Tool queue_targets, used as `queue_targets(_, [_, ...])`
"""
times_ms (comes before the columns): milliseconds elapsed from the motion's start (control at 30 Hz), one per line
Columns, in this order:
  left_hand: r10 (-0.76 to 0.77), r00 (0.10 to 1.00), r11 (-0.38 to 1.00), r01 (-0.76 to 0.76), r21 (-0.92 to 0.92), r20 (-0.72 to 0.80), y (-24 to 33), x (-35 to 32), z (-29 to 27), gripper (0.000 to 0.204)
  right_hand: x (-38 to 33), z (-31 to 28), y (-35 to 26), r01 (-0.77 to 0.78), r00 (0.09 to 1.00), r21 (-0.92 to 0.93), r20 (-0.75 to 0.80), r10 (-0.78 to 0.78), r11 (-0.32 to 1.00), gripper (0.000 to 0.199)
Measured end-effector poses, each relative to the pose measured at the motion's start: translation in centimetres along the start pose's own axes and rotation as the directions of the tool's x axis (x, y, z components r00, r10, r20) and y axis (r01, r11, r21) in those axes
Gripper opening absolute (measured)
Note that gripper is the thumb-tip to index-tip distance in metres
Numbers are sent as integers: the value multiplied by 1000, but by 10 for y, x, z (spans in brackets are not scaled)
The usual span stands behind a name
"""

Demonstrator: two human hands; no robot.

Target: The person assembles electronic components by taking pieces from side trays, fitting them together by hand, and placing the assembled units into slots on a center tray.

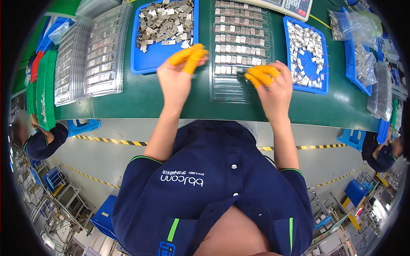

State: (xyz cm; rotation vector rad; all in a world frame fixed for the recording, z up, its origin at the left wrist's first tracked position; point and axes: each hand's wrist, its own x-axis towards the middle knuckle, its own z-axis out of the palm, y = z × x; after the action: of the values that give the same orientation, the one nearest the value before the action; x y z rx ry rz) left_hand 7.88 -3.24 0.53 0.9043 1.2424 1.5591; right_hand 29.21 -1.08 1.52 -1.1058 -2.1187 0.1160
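My left hand [176, 81], with yellow finger cots on some fingers, is over the green table between a blue tray [143, 64] of loose metal USB connector shells [166, 21] and a clear plastic tray [226, 89]. Its fingers are bent together; whatever they pinch is hidden. The clear tray has rows of small metal connectors [235, 59] in its slots, while its nearest slots show bare plastic. Over this tray's right side is my right hand [275, 91], also in yellow finger cots. Its fingertips are pressed together beside the nearest filled row, and what is in them cannot be made out.
To the right, a second blue tray [305, 88] holds small white connectors. Filled clear trays [102, 55] are stacked at the left, near a green bin [48, 89]. A scale [294, 6] stands at the back. People [45, 138] sit at both sides.
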Motion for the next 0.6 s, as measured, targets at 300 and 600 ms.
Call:
queue_targets(300, [216, 939, 943, -130, 305, -267, -4, -4, -30, 19, 0, 16, -1, 45, 997, -70, 65, -40, 997, 18])
queue_targets(600, [403, 915, 376, -162, 912, -4, 2, 17, -45, 26, 5, -13, 51, -264, 961, -80, -112, 254, 961, 23])
